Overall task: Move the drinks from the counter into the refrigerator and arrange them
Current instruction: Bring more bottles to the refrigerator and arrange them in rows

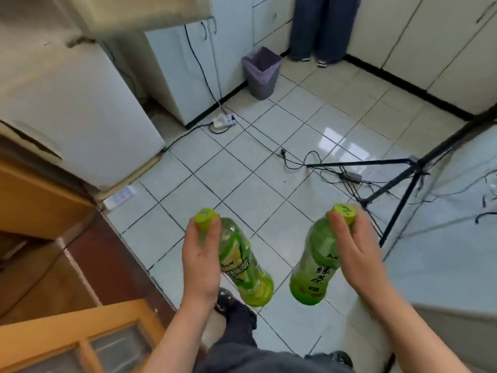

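Observation:
I carry two green tea bottles over the tiled floor. My left hand (200,254) grips the neck of the left bottle (244,270) just under its lime-green cap, and the bottle hangs tilted down and to the right. My right hand (352,246) holds the right bottle (313,273) by its neck and cap, with the bottle hanging tilted down to the left. The white refrigerator (80,114) stands at the left with its door closed.
A wooden cabinet (35,200) and a wooden frame (75,340) sit at the lower left. A black tripod (403,192) with loose cables stands at the right. Power strips (224,120) lie on the floor. A lined bin (262,72) and a standing person's legs (320,28) are at the back.

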Tool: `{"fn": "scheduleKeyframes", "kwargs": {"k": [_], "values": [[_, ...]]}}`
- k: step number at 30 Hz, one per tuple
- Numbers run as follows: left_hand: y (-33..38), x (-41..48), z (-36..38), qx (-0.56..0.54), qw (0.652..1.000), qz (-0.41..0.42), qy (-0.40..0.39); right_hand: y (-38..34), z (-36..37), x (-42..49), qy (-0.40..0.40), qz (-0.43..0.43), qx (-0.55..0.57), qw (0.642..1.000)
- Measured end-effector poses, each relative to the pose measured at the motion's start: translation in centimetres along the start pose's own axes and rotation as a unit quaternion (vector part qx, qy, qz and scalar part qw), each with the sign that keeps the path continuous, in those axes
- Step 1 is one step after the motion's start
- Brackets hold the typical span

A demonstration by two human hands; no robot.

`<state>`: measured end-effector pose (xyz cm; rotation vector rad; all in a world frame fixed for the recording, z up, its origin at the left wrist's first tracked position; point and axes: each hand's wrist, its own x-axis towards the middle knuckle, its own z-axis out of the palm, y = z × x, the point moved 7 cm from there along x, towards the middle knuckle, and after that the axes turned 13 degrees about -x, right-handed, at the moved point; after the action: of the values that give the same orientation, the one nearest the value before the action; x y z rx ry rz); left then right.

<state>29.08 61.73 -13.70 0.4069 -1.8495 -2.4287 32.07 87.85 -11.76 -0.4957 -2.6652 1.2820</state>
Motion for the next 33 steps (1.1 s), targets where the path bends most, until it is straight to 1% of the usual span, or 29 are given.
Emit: {"fn": "scheduleKeyframes", "kwargs": {"k": [2, 4, 6, 9, 10, 14, 19, 25, 28, 33], "values": [[2.4, 3.6, -4.1, 0.009, 0.999, 0.024, 0.035, -3.4, 4.5, 2.1, -0.026, -0.023, -0.004, 0.999], [4.8, 6.7, -8.0, 0.013, 0.996, 0.045, 0.071, -7.2, 8.5, 3.7, -0.037, -0.043, 0.001, 0.998], [6.8, 9.0, -11.7, 0.004, 0.992, 0.064, 0.106, -11.1, 11.8, 4.7, -0.03, -0.059, 0.017, 0.998], [9.2, 11.7, -16.1, -0.008, 0.985, 0.083, 0.149, -16.4, 15.1, 6.5, 0.003, -0.072, 0.065, 0.995], [9.6, 12.6, -17.4, -0.018, 0.983, 0.087, 0.158, -18.0, 16.4, 7.2, -0.001, -0.074, 0.081, 0.994], [10.2, 15.8, -21.7, -0.03, 0.974, 0.084, 0.207, -23.5, 22.7, 10.6, -0.057, -0.091, 0.108, 0.988], [10.9, 20.7, -26.2, -0.016, 0.962, 0.076, 0.262, -29.3, 31.7, 15.6, -0.124, -0.145, 0.105, 0.976], [15.4, 32.0, -30.3, -0.01, 0.949, 0.124, 0.29, -37.6, 42.4, 24.6, -0.18, -0.157, 0.157, 0.958], [19.2, 38.1, -31.5, -0.021, 0.946, 0.144, 0.291, -43.3, 45.7, 29.5, -0.189, -0.177, 0.183, 0.948], [26.1, 47.8, -33.3, -0.024, 0.93, 0.21, 0.3, -53.0, 50.1, 37.5, -0.188, -0.232, 0.199, 0.933]]}}
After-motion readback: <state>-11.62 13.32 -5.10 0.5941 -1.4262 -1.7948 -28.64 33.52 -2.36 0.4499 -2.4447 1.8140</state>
